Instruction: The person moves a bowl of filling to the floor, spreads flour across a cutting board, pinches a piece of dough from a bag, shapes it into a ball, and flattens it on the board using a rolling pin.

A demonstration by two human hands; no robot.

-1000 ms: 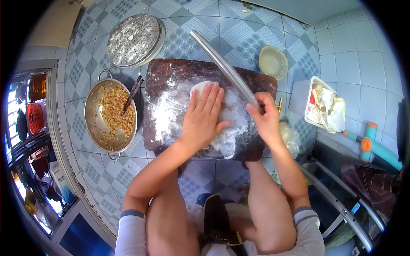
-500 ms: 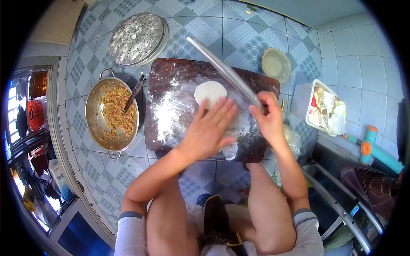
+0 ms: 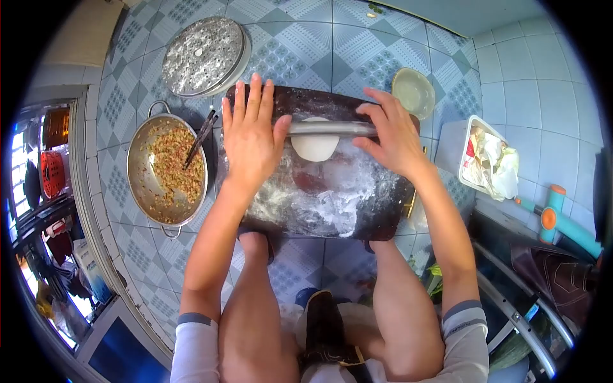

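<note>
A round, flat piece of white dough [image 3: 316, 150] lies on a dark, flour-dusted board [image 3: 268, 220]. Across its upper part rests a metal rolling pin [image 3: 331, 129], nearly level from left to right. My left hand [image 3: 251, 137] lies flat over the pin's left end, fingers stretched forward, hiding that end. Over the right end, my right hand [image 3: 393, 135] has its fingers spread and its palm down. Neither hand is wrapped round the pin. Loose flour [image 3: 348, 204] covers the near half of the board.
Left of the board stands a metal pan [image 3: 135, 182] of chopped filling [image 3: 175, 163], with chopsticks [image 3: 200, 139] in it. Beyond are a floured, perforated steamer tray [image 3: 205, 54] and a shallow bowl [image 3: 412, 96]. A white bin [image 3: 452, 153] with plastic bags is at the right.
The rolling pin has swung from a raised slant on the right to lying across the dough. My left hand has moved from the floured board to the pin's left end; my right hand has opened.
</note>
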